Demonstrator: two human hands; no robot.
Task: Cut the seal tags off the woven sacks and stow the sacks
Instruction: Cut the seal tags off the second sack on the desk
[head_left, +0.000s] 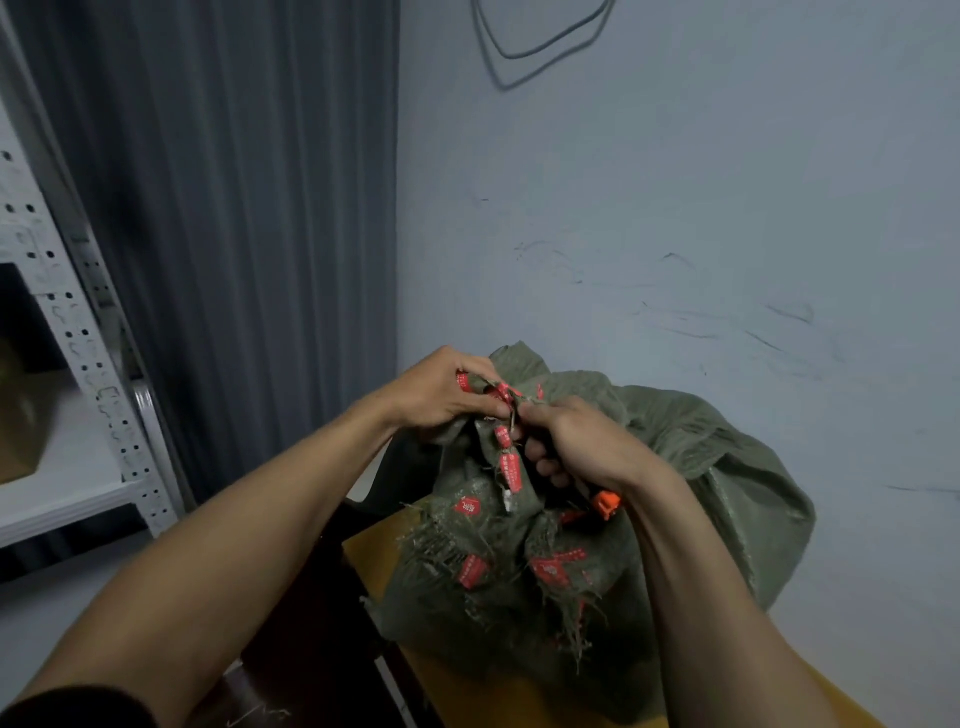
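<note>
So the green sacks (675, 447) are piled on a yellow table (371, 551) by the wall, with the frayed necks gathered up toward the hands and the bulk slumped back and to the right. Red seal tags (510, 470) are all over the necks. The long one in the middle hangs pretty much straight down, long axis near vertical, and a few more lie lower on the frayed edges. Can't tell if anything's inside the sacks.

The left hand (447, 392) has its fingers curled tight round the bunched necks, with tags poking out between them. The right hand (576, 439) is right up against it, fist wrapped round a tool (607, 503) whose orange end sticks out down and to the right. The business end is buried between the hands.

Off to the left there's a grey curtain (234, 208) and a white metal shelf (88, 332) with a cardboard box (21, 415) on it.
</note>
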